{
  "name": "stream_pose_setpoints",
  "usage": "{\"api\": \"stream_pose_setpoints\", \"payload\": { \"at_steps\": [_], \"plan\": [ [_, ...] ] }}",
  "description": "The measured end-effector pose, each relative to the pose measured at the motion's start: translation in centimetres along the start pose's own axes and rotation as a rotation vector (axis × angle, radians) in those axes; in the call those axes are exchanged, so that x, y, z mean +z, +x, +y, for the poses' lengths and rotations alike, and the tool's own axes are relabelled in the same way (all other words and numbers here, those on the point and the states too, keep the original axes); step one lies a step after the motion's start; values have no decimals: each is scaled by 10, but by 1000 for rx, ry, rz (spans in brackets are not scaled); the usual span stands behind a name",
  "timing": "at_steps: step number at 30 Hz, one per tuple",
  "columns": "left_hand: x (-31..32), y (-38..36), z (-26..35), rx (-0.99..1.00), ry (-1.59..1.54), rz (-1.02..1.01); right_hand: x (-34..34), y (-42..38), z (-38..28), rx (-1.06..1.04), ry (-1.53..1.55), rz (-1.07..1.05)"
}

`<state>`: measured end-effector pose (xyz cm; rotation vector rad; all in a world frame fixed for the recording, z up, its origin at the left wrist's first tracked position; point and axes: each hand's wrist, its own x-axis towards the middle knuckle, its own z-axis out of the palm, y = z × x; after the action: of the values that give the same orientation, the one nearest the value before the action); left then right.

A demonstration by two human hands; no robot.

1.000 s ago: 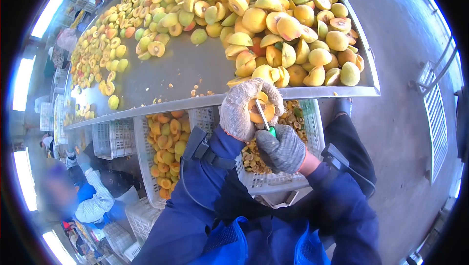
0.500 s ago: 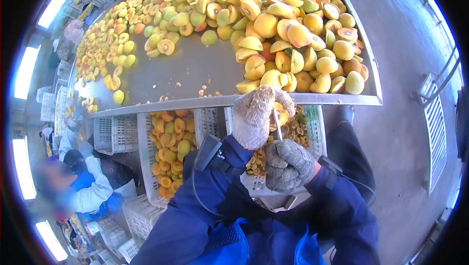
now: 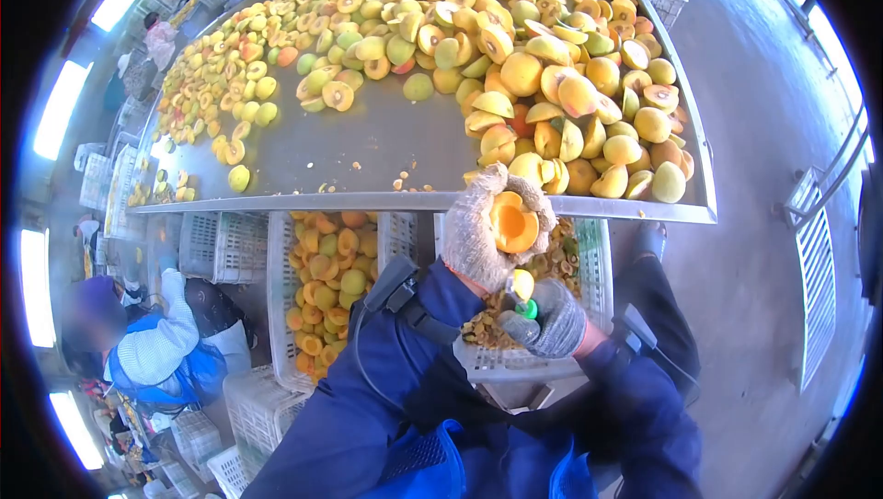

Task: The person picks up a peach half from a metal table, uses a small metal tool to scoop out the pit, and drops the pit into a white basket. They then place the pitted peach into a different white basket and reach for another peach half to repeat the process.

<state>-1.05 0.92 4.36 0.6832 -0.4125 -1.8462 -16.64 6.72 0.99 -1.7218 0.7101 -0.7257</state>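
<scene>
My left hand [image 3: 486, 232], in a knitted, light-coloured glove, is closed around a yellow-orange peach half [image 3: 513, 222]. Its cut face points up and shows a smooth round hollow, with no stone in it. Just below, my right hand [image 3: 550, 320], in a grey glove, grips a metal tool with a green handle [image 3: 526, 309]. A pale yellow piece [image 3: 521, 285] sits at the tool's tip, apart from the peach half. Under both hands stands a crate [image 3: 602, 260] holding pits and scraps [image 3: 557, 255].
Many halved peaches [image 3: 561, 85] are heaped on a metal table [image 3: 368, 154] with a raised front edge. A second crate [image 3: 280, 287] beside my left arm holds peach halves [image 3: 326, 287]. At left a co-worker [image 3: 161, 352] sits near stacked crates [image 3: 262, 407]. A metal rack [image 3: 814, 287] stands at right.
The tool has come away from the peach half; my right hand has moved down slightly, with a pale piece at the tip. The peach half's hollow now faces up. My view has shifted slightly.
</scene>
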Motion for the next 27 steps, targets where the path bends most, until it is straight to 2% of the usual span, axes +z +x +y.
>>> {"api": "stream_pose_setpoints", "payload": {
  "at_steps": [1, 2, 3, 5, 7, 8, 10, 11, 13, 15, 17, 18, 20, 21, 23, 24, 25, 26, 27],
  "plan": [
    [-2, -3, 11, 15, 4, -2, 4, -7, 6, 98, -20, 27],
    [-4, -9, 26, 104, 230, 51, 14, -14, 17, 314, -60, 69],
    [-7, -17, 43, 189, 457, 104, 19, -10, 45, 502, -511, -176],
    [-30, -30, 85, 421, 1076, 175, 21, -33, 83, 564, -815, -449],
    [-66, -50, 118, 830, 1820, 254, 24, -33, 59, 637, -726, -246],
    [-85, -64, 117, 818, 1820, 278, 16, -29, 32, 576, -719, -200],
    [-105, -69, 120, 909, 2262, 568, 12, -29, 27, 530, -692, -153],
    [-94, -63, 118, 919, 2274, 570, 12, -29, 26, 491, -663, -104],
    [-62, -38, 102, 716, 2026, 430, 12, -27, 24, 434, -675, -75],
    [-24, -6, 82, 393, 2056, 363, 9, -25, 17, 398, -624, -92],
    [-17, 21, 64, 132, 2169, 294, 6, -28, 23, 358, -618, -138],
    [-23, 28, 66, 152, 2169, 316, 6, -30, 33, 391, -592, -185],
    [-25, 40, 65, 21, 2007, 264, -3, -24, 17, 419, -631, -193],
    [-30, 41, 62, 27, 2007, 259, -6, -26, 11, 467, -650, -203],
    [-36, 30, 68, 159, 1889, 386, -7, -27, 14, 458, -647, -190],
    [-40, 27, 69, 230, 1748, 423, -7, -28, 12, 424, -530, -89],
    [-39, 24, 68, 223, 1748, 423, -8, -28, 6, 393, -414, 8],
    [-35, 18, 67, 413, 1595, 340, -11, -27, -4, 305, -129, 105],
    [-30, 12, 67, 593, 1433, 261, -15, -23, -9, 308, -126, 101]
  ]
}}
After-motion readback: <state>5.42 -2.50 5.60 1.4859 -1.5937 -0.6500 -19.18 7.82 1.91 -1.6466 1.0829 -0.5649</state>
